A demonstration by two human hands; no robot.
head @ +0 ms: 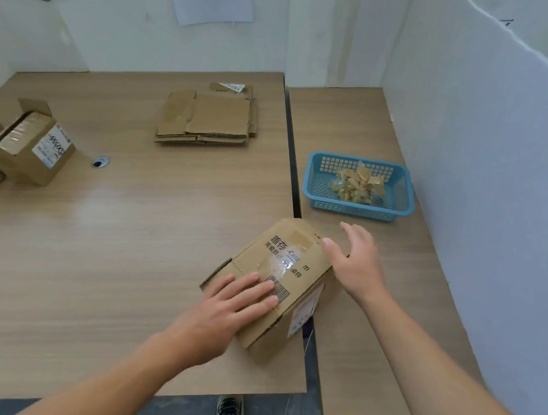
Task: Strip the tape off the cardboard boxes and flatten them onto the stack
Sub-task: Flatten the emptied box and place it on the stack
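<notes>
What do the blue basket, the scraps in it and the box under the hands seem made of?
The blue basket looks like moulded plastic, slightly glossy, with lattice holes. The scraps are probably stripped packing tape: tan, crumpled, shiny. The box is brown cardboard, matt, with clear tape glinting on its top.

Bright, even light, probably from overhead, casts only soft shadows beside the box (299, 245). Glare whitens its tape (275, 266), and a pale sheen lies on the tabletop (99, 217) left of the box. Right of it, the partition (486, 157) bows with wide-angle distortion.
</notes>
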